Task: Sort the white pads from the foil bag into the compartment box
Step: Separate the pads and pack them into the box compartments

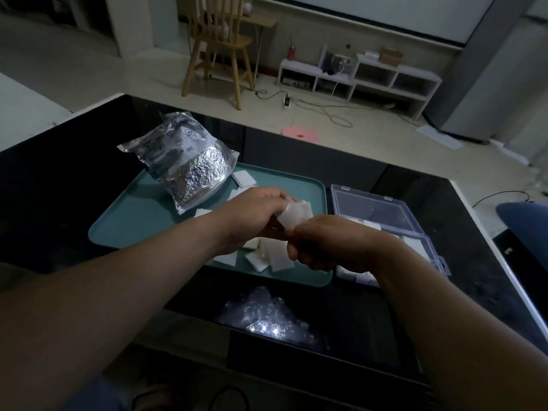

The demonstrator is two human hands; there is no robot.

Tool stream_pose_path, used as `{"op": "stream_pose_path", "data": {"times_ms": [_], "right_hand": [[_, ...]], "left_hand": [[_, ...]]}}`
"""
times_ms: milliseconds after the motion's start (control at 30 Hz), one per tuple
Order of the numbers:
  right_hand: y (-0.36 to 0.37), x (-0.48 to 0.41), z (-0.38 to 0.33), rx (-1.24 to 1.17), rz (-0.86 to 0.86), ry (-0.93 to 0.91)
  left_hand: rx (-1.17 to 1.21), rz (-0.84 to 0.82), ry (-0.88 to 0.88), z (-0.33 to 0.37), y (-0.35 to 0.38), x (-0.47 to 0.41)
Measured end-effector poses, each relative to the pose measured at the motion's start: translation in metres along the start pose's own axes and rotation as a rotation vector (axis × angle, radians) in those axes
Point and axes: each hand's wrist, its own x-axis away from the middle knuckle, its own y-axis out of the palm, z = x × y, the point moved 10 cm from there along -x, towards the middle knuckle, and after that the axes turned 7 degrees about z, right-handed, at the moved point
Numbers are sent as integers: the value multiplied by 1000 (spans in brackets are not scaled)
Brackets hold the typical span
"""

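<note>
Both hands are held together above the teal tray (124, 221). A white pad (297, 213), soft-edged, is gripped by the curled left hand (252, 213); the right hand (329, 246) is curled just beneath, its hold hidden. Below, loose pads (268, 258) are scattered; the open compartment box (373, 207) is set beside the tray's right rim.

Looks like somebody's living room at home, not a lab or shop. There's a wooden dining chair (218, 46) on a pale tiled floor (89, 66), a low white shelf unit (358, 78) against the wall with a cardboard box (390, 55) and odds and ends on it, and a power strip (286, 102) with cables (326, 111) trailing loose. The glossy black table (415, 188) up front feels like a coffee table (pretty dim lighting, too).
</note>
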Motion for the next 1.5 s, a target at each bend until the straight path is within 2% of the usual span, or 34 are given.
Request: {"op": "stream_pose_path", "data": {"times_ms": [133,233,367,400,500,633,800,900,967,1033,1133,1233,1333,1400,1433,1500], "right_hand": [[-2,-1,5,-86,-4,48],[-8,-1,6,-94,25,58],[-41,0,0,281,393,-51],[-46,2,-5,283,475,-120],[-44,7,-22,184,567,-277],[-42,18,-40,315,787,-332],[-28,19,-52,351,710,-377],[-29,16,-49,263,653,-369],[-36,16,-44,211,678,-336],[-45,17,-41,234,764,-308],[-46,22,-48,335,865,-313],[-29,13,-63,373,765,-396],[-30,3,-66,112,626,-401],[-48,3,-59,-59,667,-347],[-56,3,-54,-46,711,-315],[-64,0,-45,139,732,-262]], "left_hand": [[-1,-66,20,1,8,3],[-86,43,66,1,-3,-2],[-83,152,26,-2,-21,-8],[-88,150,19,-3,-21,-9],[-63,141,8,-5,-17,-6],[262,96,-145,-18,-3,-1],[387,123,-198,-19,-4,1],[452,205,-209,-17,-14,1],[439,234,-188,-15,-20,-1],[457,210,-189,-16,-18,-2],[440,89,-201,-20,-3,0],[334,22,-134,-18,10,1],[372,143,-146,-18,-11,-6],[404,293,-191,-22,-34,-7],[406,354,-207,-23,-44,-6],[405,410,-215,-25,-54,-4]]}}
